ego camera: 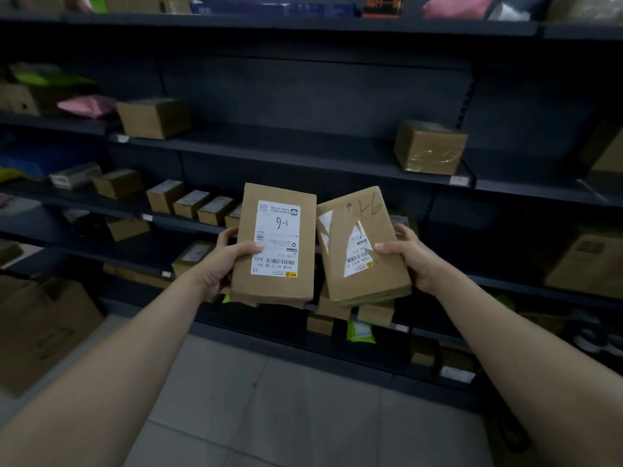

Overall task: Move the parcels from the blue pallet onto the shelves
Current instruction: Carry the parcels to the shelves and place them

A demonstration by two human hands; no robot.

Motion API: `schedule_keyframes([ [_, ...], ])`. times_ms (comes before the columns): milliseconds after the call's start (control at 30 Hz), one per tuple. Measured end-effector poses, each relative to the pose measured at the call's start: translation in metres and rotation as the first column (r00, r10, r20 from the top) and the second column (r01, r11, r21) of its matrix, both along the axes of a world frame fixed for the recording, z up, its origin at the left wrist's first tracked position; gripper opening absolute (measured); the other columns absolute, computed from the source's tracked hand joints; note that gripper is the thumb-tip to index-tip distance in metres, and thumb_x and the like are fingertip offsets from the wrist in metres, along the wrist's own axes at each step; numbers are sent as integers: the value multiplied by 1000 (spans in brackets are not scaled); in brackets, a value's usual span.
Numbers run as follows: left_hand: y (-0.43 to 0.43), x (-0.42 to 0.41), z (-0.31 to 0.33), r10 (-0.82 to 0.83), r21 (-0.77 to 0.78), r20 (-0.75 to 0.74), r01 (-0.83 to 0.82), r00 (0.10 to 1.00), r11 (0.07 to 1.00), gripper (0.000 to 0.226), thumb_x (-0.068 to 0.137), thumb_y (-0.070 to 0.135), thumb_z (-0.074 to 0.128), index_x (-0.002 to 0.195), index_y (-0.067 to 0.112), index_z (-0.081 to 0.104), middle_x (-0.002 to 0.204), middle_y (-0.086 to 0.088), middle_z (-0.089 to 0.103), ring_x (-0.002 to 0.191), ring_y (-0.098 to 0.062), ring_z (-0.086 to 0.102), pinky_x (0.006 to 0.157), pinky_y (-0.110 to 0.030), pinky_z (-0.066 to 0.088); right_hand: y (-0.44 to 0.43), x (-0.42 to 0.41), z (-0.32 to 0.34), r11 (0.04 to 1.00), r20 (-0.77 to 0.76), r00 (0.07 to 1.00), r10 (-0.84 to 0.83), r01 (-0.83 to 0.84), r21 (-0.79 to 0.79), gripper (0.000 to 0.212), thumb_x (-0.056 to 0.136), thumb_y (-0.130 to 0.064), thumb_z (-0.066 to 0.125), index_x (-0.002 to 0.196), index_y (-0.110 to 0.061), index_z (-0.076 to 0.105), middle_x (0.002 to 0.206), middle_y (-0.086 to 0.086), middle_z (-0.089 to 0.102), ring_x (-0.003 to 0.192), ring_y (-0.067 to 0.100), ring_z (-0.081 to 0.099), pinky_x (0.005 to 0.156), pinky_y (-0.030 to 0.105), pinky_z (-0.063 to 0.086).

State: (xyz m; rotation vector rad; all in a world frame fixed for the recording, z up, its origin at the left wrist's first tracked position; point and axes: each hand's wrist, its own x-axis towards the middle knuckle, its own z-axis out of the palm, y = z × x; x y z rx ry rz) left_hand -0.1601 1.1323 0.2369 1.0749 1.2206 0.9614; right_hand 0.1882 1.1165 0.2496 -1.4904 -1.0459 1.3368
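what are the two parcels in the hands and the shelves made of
Left-hand parcel: matte brown cardboard, white paper label. Right-hand parcel: same matte brown cardboard, its torn label paper too, pen marks on it. Shelves: likely dark painted metal, thin flat boards.

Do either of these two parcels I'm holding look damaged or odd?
Yes. The right parcel, held by the right hand, has a torn label: only ragged white scraps remain, with 1-6 handwritten on bare cardboard. The left parcel in the left hand has a whole label, upside down.
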Motion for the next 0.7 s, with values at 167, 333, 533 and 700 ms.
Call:
schedule_keyframes([
  [167,50,-37,4,-6,21,-9,7,1000,1000,85,59,30,80,128,39,31,113,-11,63,99,-32,64,77,-44,55,48,-32,12,999,5,999,-34,34,22,114,43,-34,87,141,-46,29,116,5,61,96,30,67,65,42,58],
  [333,111,-83,21,-34,45,1,34,999,998,89,55,33,82,128,39,31,110,-11,65,94,-32,67,71,-43,57,97,-79,26,995,-16,999,-51,52,79,109,47,-33,86,140,-46,31,117,3,62,97,29,68,68,43,58],
  [533,173,-141,41,-24,118,-44,29,999,993,77,63,36,78,125,41,32,115,-7,61,102,-31,62,83,-46,54,156,-141,49,988,-78,996,-47,58,145,96,60,-28,83,141,-40,33,117,7,64,97,29,68,66,42,59],
  [700,219,-186,58,13,132,-49,-6,999,991,77,58,40,77,121,44,34,113,-7,63,100,-30,63,86,-50,53,208,-185,65,978,-115,993,-19,42,205,80,75,-22,76,142,-32,34,118,5,65,96,26,69,71,40,57],
])
